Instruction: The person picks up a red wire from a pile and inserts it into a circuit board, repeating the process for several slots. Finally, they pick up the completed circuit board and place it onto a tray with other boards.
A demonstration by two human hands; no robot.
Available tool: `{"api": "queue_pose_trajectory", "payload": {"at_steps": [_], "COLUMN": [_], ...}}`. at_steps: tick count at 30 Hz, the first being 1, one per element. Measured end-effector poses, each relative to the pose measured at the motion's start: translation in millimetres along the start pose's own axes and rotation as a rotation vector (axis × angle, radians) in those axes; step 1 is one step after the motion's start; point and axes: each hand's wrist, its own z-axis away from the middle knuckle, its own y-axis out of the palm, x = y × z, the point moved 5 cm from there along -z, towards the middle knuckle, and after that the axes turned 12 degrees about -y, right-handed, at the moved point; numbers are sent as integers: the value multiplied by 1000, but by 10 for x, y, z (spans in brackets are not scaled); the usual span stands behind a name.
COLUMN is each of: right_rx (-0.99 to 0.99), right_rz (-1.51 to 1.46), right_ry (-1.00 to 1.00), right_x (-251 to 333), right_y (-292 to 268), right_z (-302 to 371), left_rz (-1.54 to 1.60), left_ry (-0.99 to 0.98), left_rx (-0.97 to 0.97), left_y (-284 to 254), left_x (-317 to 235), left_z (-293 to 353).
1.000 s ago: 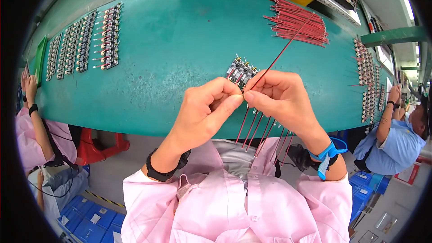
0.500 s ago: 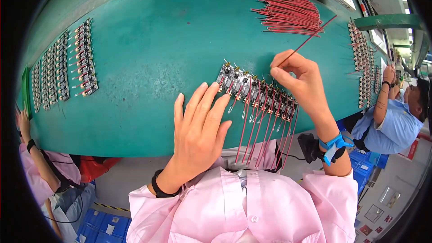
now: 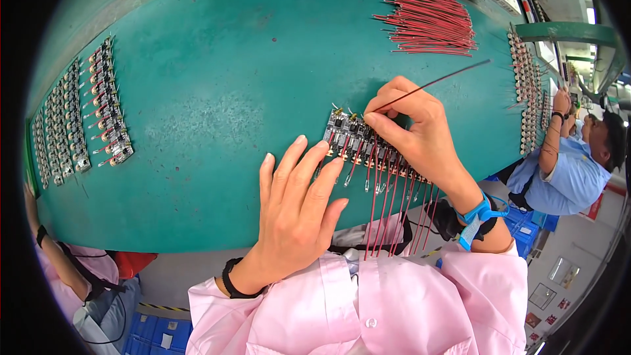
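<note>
A strip of small circuit boards (image 3: 343, 130) lies slantwise on the green table in front of me. Long red wires (image 3: 388, 204) stick out from several of its boards and hang over the table's near edge. My left hand (image 3: 296, 200) lies flat with fingers outstretched, its fingertips at the strip's left end. Over the strip, my right hand (image 3: 414, 128) pinches one red wire (image 3: 440, 80) between thumb and forefinger. The wire's tip is at the boards, and its long end points up to the right. The right hand hides the strip's middle and part of its right side.
A pile of red wires (image 3: 434, 20) lies at the far right of the green table (image 3: 217, 33). More board strips (image 3: 108, 105) stand in rows at the left, and others (image 3: 526, 92) at the right edge. Co-workers sit on both sides; one wears a blue shirt (image 3: 559, 177).
My right hand has moved left and down to the strip, bringing the wire's tip to the boards. The wire now leans flatter. My left hand stays at the strip's left end.
</note>
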Motion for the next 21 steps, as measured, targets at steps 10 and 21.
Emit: {"api": "queue_pose_trajectory", "payload": {"at_steps": [10,21], "right_rx": [41,76], "right_rz": [64,62], "right_ry": [39,64], "right_x": [24,14], "right_y": [26,14], "right_z": [-25,-52], "left_rz": [68,35], "left_ry": [-14,4], "left_rx": [-2,0], "left_y": [6,-6], "left_x": [49,24], "left_z": [16,20]}}
